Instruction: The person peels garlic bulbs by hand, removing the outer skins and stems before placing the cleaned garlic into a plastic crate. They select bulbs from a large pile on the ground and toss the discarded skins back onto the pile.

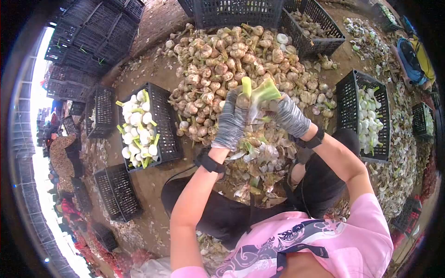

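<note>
In front of a large heap of unpeeled garlic (206, 76), both my hands are raised close together in grey knit gloves. My left hand (232, 120) is closed round a garlic bulb (243, 100), its cut green stem pointing up. A strip of green and whitish husk (266, 91) fans out between the hands, and my right hand (292, 116) pinches its outer end. Peeled skins (262, 157) are piled below my hands, between my legs.
Black crates of peeled white garlic stand on the left (170, 116) and right (386, 134). Another black crate (118, 192) sits lower left. Stacked crates (99, 34) rise upper left. Husks (403, 157) litter the ground at right. A person (65, 155) is at far left.
</note>
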### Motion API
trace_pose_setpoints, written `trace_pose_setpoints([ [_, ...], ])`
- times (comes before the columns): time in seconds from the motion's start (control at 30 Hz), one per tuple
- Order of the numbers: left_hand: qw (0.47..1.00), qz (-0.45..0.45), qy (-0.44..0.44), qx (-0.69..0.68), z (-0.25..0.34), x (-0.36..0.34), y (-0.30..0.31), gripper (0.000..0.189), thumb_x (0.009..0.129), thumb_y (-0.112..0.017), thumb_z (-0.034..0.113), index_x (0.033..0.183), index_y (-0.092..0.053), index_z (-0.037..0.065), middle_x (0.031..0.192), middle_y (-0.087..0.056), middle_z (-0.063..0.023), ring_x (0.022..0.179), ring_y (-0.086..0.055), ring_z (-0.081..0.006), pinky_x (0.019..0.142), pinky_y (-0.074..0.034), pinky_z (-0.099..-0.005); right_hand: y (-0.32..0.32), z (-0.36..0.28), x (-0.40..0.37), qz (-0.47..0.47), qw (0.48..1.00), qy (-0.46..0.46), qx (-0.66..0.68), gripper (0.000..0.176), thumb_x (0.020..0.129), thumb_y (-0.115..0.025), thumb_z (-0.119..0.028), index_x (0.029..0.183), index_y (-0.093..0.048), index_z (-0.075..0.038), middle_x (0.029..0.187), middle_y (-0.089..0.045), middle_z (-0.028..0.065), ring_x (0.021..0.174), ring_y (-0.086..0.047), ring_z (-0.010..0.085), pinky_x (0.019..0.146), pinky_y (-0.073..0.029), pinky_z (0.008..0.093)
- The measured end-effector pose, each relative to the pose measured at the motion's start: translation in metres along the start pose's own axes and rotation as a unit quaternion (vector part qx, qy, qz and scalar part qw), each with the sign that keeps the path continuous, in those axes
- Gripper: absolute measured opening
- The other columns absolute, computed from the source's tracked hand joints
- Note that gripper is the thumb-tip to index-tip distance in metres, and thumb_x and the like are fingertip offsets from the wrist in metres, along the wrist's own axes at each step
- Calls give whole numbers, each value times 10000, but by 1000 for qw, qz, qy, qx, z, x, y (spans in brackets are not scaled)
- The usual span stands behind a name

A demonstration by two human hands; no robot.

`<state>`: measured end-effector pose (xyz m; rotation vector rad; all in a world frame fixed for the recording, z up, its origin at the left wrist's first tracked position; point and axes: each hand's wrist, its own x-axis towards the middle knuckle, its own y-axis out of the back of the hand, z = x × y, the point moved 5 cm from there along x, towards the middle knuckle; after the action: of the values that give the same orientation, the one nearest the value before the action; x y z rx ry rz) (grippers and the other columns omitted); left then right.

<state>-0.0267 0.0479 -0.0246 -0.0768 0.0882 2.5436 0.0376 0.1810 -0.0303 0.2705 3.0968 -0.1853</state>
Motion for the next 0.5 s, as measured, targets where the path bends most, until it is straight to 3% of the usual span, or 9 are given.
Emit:
trace_pose_setpoints([
  [0.03,998,-40,31,-33,2,1,-2,459,851,-504,406,1139,-467,50,986,-503,-32,842,-470,-103,743,-416,-202,-2,1,1,2,995,-25,99,221,780,-552,-130,975,-553,-26,868,-596,22,738,-547,109,664,-457,251],
  [0.07,994,-63,13,-89,6,1,-3,492,817,-524,469,1101,-489,69,877,-538,-21,741,-505,-82,628,-439,-197,1,-8,-9,-27,999,-2,47,224,778,-554,-126,985,-550,-41,894,-592,31,781,-560,109,700,-483,260],
  [0.1,992,-72,61,-82,3,0,5,534,770,-569,503,1068,-501,65,732,-550,10,594,-507,-46,487,-422,-187,-12,-19,-6,-30,917,-113,380,234,779,-557,-125,991,-533,-29,904,-588,29,807,-567,110,731,-503,281],
  [0.17,950,-116,182,-223,-3,-2,4,562,742,-586,530,1043,-512,61,630,-533,45,475,-462,-16,398,-367,-169,-2,-3,-3,-103,915,-76,384,256,791,-548,-136,1014,-517,-14,931,-586,38,804,-566,110,761,-502,282],
  [0.3,971,-114,148,-149,0,5,2,536,745,-628,460,1045,-512,31,725,-569,6,582,-515,-44,492,-426,-183,-10,-10,-6,-69,864,-146,478,258,795,-550,-139,1012,-513,-5,928,-581,36,811,-561,107,746,-492,261],
  [0.37,996,32,-73,-36,8,10,9,509,727,-685,364,1049,-517,7,831,-584,-34,717,-546,-82,613,-459,-211,-4,-5,-7,-11,941,-88,326,252,799,-548,-131,1017,-513,-9,898,-576,37,802,-551,104,733,-470,248],
  [0.4,998,30,-46,-33,10,10,10,479,715,-712,271,1049,-524,-17,925,-577,-63,828,-541,-114,718,-457,-234,-2,-4,-9,-28,968,-63,241,258,796,-559,-134,1023,-511,-19,869,-569,26,816,-532,93,720,-450,242],
  [0.43,998,33,-47,-34,14,8,9,479,715,-712,271,1049,-524,-17,925,-577,-63,828,-541,-114,718,-457,-234,-4,2,-8,-30,968,-63,240,258,796,-559,-134,1023,-511,-19,869,-569,26,816,-532,93,720,-450,242],
  [0.5,996,59,-55,25,24,3,7,426,738,-690,244,1043,-535,-10,937,-575,-55,826,-539,-115,729,-459,-240,-4,-11,-7,11,990,98,-100,248,779,-553,-148,1000,-531,-37,876,-569,43,822,-536,147,774,-431,282],
])
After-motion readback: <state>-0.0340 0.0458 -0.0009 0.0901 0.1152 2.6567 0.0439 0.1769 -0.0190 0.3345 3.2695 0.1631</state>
